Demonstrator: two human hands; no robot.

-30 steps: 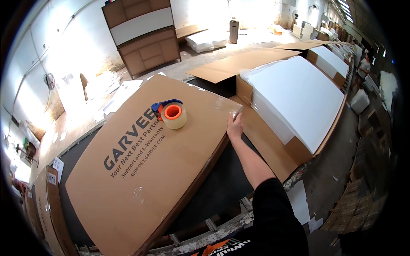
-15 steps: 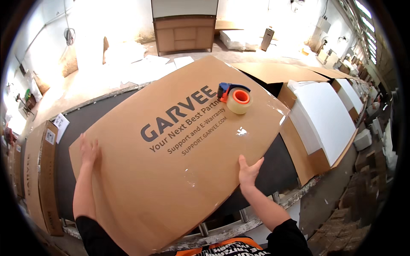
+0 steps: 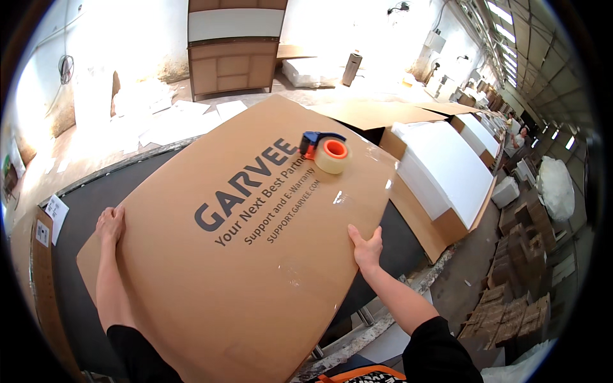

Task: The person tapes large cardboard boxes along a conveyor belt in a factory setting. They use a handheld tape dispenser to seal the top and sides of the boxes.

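A large flat brown cardboard box [image 3: 211,300] lies slanted across a dark conveyor belt, dark printing on its top. My left hand [image 3: 110,225] is closed over its left edge, the fingers bent at the rim. On the opposite edge, my right hand [image 3: 366,249] grips with the thumb on top; its other fingers are partly hidden by the side. A blue and orange tape dispenser [image 3: 324,150] with a roll of clear tape rests on the box toward the far right corner, apart from both hands. Pieces of clear tape shine on the cardboard.
To the right, an open carton [image 3: 440,226] holds white foam-covered contents [image 3: 447,169], with more cartons behind it. Another box [image 3: 43,274] stands at the left end of the belt [image 3: 143,175]. A cabinet [image 3: 233,60] stands beyond. Stacked cardboard [image 3: 511,313] is on the floor at right.
The view has swung right, so the surroundings sit farther left. The box has turned slightly counterclockwise, with the dispenser riding on it. My left fingers now curl more clearly on the edge.
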